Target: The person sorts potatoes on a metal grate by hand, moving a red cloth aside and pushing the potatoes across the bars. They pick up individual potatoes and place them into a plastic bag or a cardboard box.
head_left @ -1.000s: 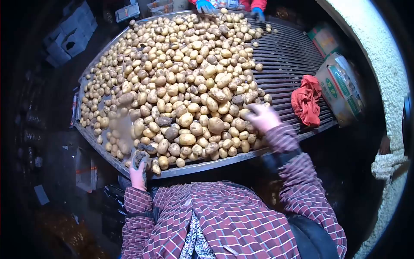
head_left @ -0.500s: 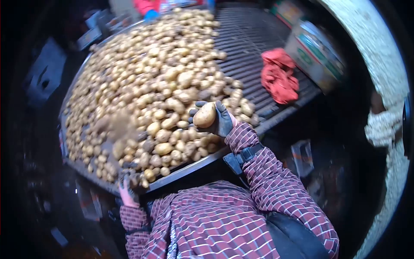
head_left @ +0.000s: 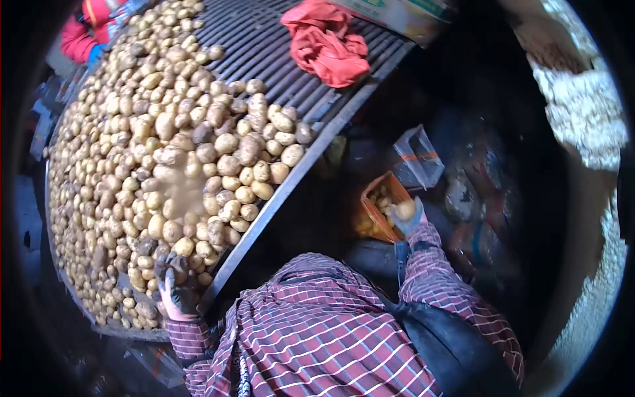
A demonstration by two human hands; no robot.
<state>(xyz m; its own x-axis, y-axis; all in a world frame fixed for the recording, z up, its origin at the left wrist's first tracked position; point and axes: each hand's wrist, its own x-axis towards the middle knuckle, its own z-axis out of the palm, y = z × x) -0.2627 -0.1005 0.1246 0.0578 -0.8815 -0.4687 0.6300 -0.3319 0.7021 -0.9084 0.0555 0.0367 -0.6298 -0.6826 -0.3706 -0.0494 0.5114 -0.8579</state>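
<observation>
Many yellow-brown potatoes [head_left: 227, 143] are heaped on a slatted table [head_left: 231, 33]. My right hand [head_left: 409, 217], in a grey glove, is wrapped round a potato [head_left: 404, 210] at the right edge of an orange bag [head_left: 376, 182], which has potatoes inside. My left hand [head_left: 176, 286], in a dark glove, rests at the near edge of the heap against the potatoes there; its fingers are bent, and whether they hold one is hidden.
A crumpled red plastic bag [head_left: 325, 43] lies on the slats, with a printed box [head_left: 397, 16] behind it. A clear bag [head_left: 421, 156] is beyond the orange bag. At the upper left, a co-worker's red sleeve [head_left: 79, 40] and blue glove [head_left: 96, 53] reach the heap.
My right hand has moved from above the heap, right and down to the orange bag, with the potato in it. The view has turned to the right. My left hand stays by the heap's near edge.
</observation>
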